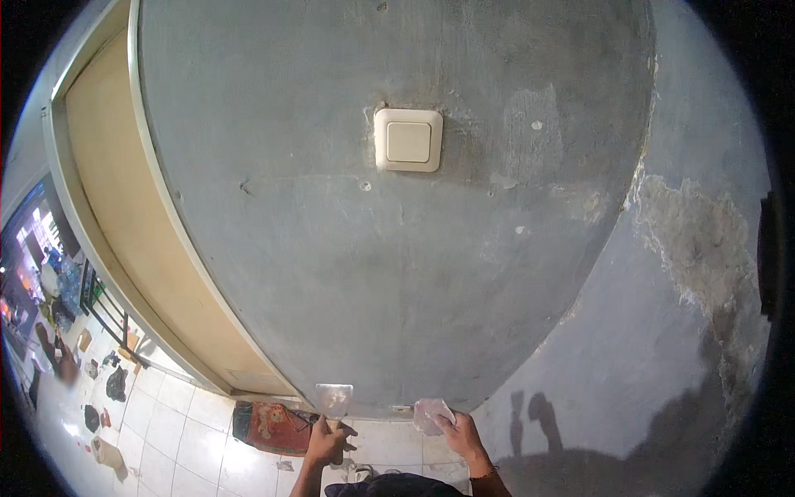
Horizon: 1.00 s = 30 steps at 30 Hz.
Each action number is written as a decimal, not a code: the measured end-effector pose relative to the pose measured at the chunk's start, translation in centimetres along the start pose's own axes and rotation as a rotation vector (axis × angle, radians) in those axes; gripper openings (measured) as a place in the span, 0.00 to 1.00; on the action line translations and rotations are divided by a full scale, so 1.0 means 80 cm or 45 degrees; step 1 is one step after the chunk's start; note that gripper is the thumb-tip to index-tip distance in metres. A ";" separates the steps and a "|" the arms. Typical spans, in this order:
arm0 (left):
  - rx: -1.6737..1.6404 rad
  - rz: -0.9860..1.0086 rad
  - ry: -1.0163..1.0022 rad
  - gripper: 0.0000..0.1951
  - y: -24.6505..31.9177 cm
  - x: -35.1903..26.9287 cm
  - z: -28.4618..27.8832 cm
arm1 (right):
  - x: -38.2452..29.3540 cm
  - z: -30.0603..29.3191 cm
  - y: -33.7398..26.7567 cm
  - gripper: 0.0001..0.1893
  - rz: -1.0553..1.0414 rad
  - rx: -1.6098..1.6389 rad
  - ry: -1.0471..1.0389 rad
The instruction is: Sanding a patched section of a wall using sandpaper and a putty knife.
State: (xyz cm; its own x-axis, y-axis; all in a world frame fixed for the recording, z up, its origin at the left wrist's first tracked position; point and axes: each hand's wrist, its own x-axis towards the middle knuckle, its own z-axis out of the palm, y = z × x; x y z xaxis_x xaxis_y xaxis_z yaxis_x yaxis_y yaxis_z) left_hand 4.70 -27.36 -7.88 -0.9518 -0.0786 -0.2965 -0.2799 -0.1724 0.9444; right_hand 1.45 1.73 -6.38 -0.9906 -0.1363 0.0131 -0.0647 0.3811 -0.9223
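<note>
My left hand (325, 443) grips the handle of a putty knife (335, 401), its wide metal blade pointing up and smeared with pale residue. In my right hand (463, 436) is a thin, flat, pinkish-grey piece (431, 416) with uneven edges, pinched by the thumb; its material is hard to tell. Both hands are low in the view, apart from each other, before a grey painted wall (348, 273). Higher up on this wall sits a cream light switch (408, 141), surrounded by scraped patches, small holes and white filler spots.
A door (124, 161) in a pale frame stands left. Below it, a red doormat (279, 428) lies on white floor tiles (199, 435). The right-hand wall has a large peeled patch (695, 230). At far left are a person (59, 354), plastic bags (116, 383) and a black metal rack (105, 304).
</note>
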 end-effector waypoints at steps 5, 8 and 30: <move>-0.146 0.097 -0.052 0.21 -0.031 0.006 -0.013 | 0.011 0.000 0.016 0.19 -0.007 -0.073 0.007; -0.176 0.060 -0.148 0.20 -0.033 0.010 -0.010 | 0.021 0.003 0.011 0.17 -0.044 -0.007 0.065; 0.525 -0.415 0.038 0.18 -0.136 0.034 -0.077 | 0.043 0.020 0.057 0.18 -0.095 -0.260 -0.139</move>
State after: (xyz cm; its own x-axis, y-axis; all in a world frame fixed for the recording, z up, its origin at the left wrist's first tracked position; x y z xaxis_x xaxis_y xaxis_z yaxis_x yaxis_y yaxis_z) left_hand 5.95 -31.78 -19.83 -0.8049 -0.1145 -0.5823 -0.5926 0.2078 0.7782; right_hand -2.04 1.54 -11.12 -0.9640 -0.2647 0.0264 -0.1713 0.5418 -0.8229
